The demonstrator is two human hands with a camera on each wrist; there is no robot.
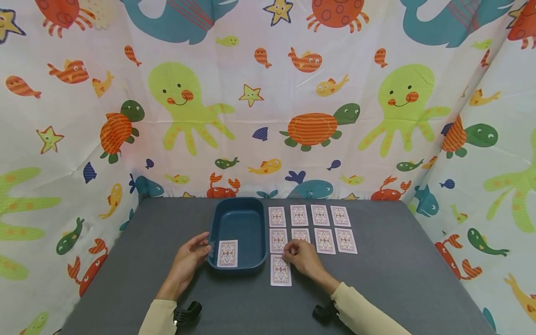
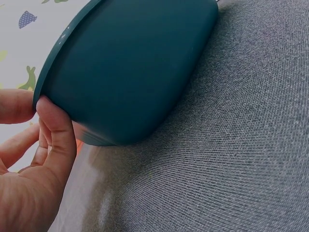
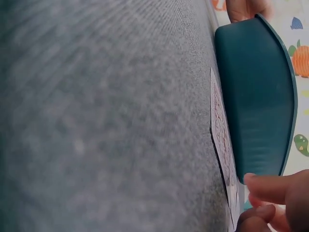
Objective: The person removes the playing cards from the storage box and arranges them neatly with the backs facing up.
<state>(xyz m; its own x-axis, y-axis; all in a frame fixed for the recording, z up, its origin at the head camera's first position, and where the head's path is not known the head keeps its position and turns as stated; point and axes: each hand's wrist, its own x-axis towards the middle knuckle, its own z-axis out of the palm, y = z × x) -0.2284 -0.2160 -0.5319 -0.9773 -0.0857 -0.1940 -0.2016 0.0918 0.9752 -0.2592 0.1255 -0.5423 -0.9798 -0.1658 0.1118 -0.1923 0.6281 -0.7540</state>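
A dark teal plastic tray stands on the grey table, with one patterned playing card lying back-up in its front left part. My left hand grips the tray's left rim; in the left wrist view the thumb presses against the outer wall below the rim. Beside the tray's right side, my right hand hovers with bent fingers over the upper right corner of the front playing card. The right wrist view shows a gap between its fingers and no card in them. Contact with the card cannot be made out.
Several more face-down cards lie in two rows right of the tray; the right hand partly covers one card. A white curtain with sea animals encloses the table at the back and sides. Dark bands sit at both wrists.
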